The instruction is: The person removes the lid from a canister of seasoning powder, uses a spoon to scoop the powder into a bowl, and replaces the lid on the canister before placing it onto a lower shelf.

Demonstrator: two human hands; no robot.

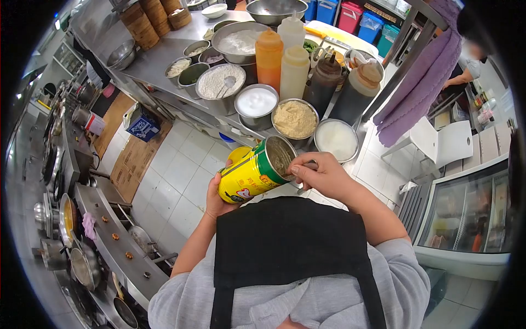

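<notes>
A yellow and green tin is tilted in front of my chest, its open mouth up and to the right. My left hand is wrapped round its lower left side. At the mouth, my right hand pinches the metal handle of a utensil; its far end is hidden. Greyish contents show inside the tin. Just beyond stand metal containers of tan powder, white granules and a white substance.
Squeeze bottles and more bowls crowd the steel counter. A purple towel hangs at the right, with a white chair and another person beyond. Pans line the stove side at the left.
</notes>
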